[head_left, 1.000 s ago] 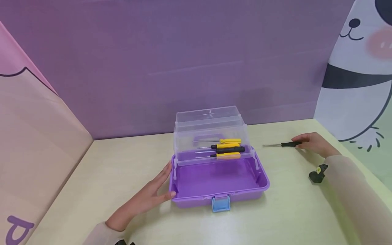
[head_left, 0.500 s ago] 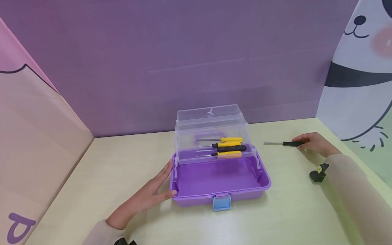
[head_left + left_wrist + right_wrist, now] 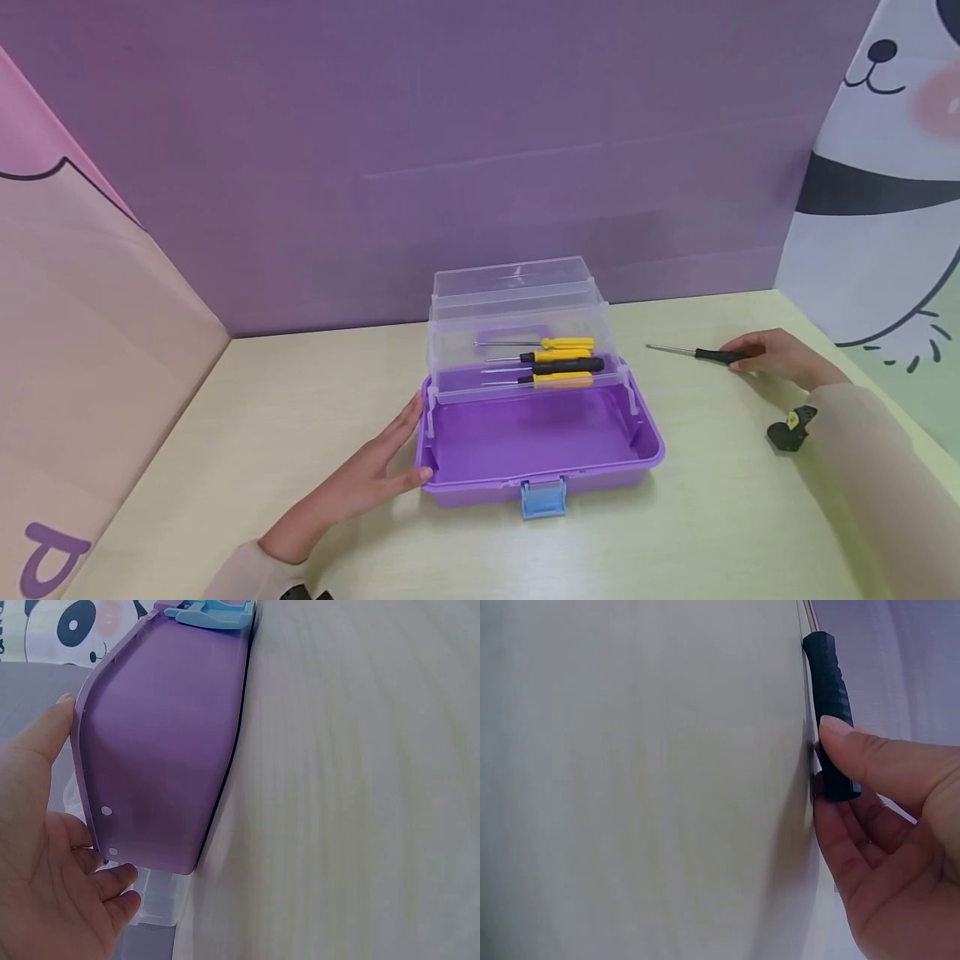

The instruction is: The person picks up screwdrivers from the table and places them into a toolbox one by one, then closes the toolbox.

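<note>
The right hand pinches a black screwdriver well apart from the purple box; the left hand, fingers spread, touches its left edge.

Head view, lower left: a single purple letter printed on the beige backdrop panel; bar and rounded bowl, lying askew; d, p or similar, cannot tell which. Left wrist view, top left: dark capital letters on the panda-print backdrop, beside the panda; sideways, cut by the picture edge; exact word uncertain.
</note>
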`<state>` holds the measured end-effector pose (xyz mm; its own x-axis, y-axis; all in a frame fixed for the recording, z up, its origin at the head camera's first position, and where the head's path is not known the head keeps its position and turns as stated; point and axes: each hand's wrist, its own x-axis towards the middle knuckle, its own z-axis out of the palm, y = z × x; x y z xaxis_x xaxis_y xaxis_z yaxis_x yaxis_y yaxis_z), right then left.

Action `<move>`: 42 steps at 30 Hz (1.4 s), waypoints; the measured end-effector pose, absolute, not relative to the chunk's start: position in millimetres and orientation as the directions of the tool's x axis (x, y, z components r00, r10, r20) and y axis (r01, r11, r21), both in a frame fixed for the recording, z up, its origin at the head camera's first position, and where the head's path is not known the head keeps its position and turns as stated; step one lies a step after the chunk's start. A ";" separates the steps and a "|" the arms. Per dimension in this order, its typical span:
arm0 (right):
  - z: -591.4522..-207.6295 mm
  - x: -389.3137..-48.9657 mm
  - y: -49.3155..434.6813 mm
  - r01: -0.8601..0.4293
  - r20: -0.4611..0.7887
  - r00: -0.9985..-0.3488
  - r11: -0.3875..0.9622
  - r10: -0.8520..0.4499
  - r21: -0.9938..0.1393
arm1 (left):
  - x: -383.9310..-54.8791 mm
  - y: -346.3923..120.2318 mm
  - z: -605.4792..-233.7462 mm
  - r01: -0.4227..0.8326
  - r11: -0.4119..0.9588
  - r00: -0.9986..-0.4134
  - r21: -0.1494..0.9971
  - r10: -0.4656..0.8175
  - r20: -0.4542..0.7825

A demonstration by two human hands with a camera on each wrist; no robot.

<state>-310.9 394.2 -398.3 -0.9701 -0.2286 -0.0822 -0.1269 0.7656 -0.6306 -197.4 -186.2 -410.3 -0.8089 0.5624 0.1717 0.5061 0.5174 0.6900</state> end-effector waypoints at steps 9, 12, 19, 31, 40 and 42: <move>-396.8 -307.6 392.6 -0.143 -0.065 -0.968 0.750 -0.241 -0.646 | -197.4 -186.6 -410.3 0.511 0.521 -0.809 0.684 0.561 0.177; -397.0 -305.6 391.8 -0.140 -0.068 -0.968 0.751 -0.240 -0.646 | -197.2 -186.6 -410.8 0.509 0.525 -0.810 0.682 0.560 0.173; -398.0 -304.3 389.1 -0.124 -0.076 -0.971 0.746 -0.228 -0.655 | -197.1 -186.4 -410.8 0.512 0.524 -0.808 0.681 0.562 0.175; -397.8 -301.0 385.9 -0.102 -0.065 -0.981 0.768 -0.183 -0.632 | -196.7 -187.2 -412.1 0.518 0.523 -0.805 0.677 0.567 0.178; -397.9 -296.7 386.7 -0.111 -0.052 -0.981 0.759 -0.187 -0.641 | -196.3 -186.7 -411.2 0.519 0.523 -0.804 0.676 0.567 0.178; -397.8 -296.7 386.8 -0.115 -0.045 -0.981 0.755 -0.187 -0.646 | -196.2 -186.7 -410.7 0.520 0.527 -0.805 0.673 0.566 0.178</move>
<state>-296.7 386.8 -397.8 -0.9813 -0.1871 -0.0446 -0.1145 0.7548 -0.6458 -196.2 -186.7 -410.7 -0.8046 0.5664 0.1785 0.5199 0.5267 0.6726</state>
